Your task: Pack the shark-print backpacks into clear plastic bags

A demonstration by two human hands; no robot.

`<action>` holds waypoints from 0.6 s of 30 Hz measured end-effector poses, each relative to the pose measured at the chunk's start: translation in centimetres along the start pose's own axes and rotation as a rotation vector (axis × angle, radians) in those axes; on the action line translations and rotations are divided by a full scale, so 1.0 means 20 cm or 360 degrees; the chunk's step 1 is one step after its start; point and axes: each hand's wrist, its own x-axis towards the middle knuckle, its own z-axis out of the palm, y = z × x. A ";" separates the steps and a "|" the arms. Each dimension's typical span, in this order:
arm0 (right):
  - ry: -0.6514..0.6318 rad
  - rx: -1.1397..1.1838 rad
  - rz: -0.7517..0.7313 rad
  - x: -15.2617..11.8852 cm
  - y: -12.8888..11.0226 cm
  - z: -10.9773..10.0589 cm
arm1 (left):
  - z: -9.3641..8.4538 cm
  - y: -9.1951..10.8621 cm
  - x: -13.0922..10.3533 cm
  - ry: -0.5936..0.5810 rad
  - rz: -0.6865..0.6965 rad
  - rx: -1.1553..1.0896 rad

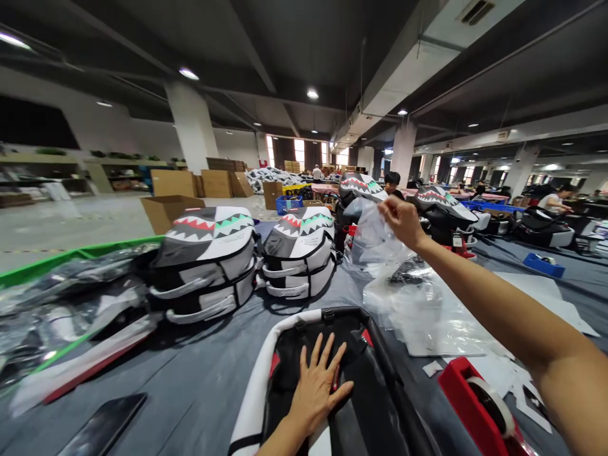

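A black and white backpack (380,405) lies in front of me on the dark table cover. My left hand (317,386) rests flat on its black panel with the fingers spread. Raised ahead and to the right, my right hand (401,218) pinches a clear plastic bag (373,231), which hangs from the fingers. Below that hand, more clear plastic bags (427,310) are spread in a loose pile. Two stacks of backpacks with red and green shark-teeth prints, a left stack (209,253) and a middle stack (299,250), stand beyond the backpack.
A red tape dispenser (475,405) sits at the right, and a blue one (544,265) farther off. A dark phone (104,424) lies at the lower left. Plastic-wrapped goods fill a green-edged bin (80,253) on the left. Other people work in the background.
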 end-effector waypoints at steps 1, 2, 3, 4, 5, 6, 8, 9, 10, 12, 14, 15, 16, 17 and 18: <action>-0.0153 0.0073 -0.0026 -0.07 -0.10 0.02 | -0.03 0.04 0.00 0.0067 -0.0034 -0.0197; -0.0313 0.0141 -0.0036 -0.15 -0.19 0.04 | -0.06 0.08 0.01 0.0164 -0.0083 -0.0453; -0.0461 0.0205 -0.0028 -0.24 -0.27 0.07 | -0.10 0.13 0.01 0.0284 -0.0142 -0.0759; -0.0590 0.0257 -0.0004 -0.33 -0.34 0.10 | -0.15 0.19 0.01 0.0415 -0.0206 -0.1093; -0.0700 0.0300 0.0031 -0.43 -0.41 0.12 | -0.20 0.24 0.01 0.0545 -0.0280 -0.1426; -0.0800 0.0334 0.0067 -0.52 -0.46 0.14 | -0.25 0.30 0.00 0.0651 -0.0356 -0.1723; -0.0947 0.0383 0.0130 -0.68 -0.55 0.17 | -0.34 0.38 -0.02 0.0792 -0.0489 -0.2100; -0.1003 0.0399 0.0156 -0.74 -0.58 0.18 | -0.37 0.41 -0.04 0.0831 -0.0529 -0.2169; -0.1052 0.0407 0.0187 -0.80 -0.61 0.20 | -0.39 0.43 -0.06 0.0861 -0.0547 -0.2173; -0.1136 0.0418 0.0304 -0.87 -0.64 0.22 | -0.39 0.41 -0.12 0.0904 -0.0530 -0.2037; -0.1117 0.0498 0.0607 -0.91 -0.64 0.27 | -0.36 0.34 -0.18 0.0929 -0.0552 -0.1738; -0.1064 0.0559 0.0796 -0.91 -0.63 0.30 | -0.33 0.29 -0.22 0.0908 -0.0601 -0.1534; -0.0990 0.0622 0.0978 -0.92 -0.61 0.33 | -0.31 0.24 -0.25 0.0871 -0.0670 -0.1329; -0.0916 0.0682 0.1127 -0.92 -0.60 0.37 | -0.29 0.20 -0.28 0.0819 -0.0747 -0.1150; -0.0856 0.0734 0.1231 -0.92 -0.59 0.41 | -0.28 0.17 -0.32 0.0765 -0.0824 -0.1022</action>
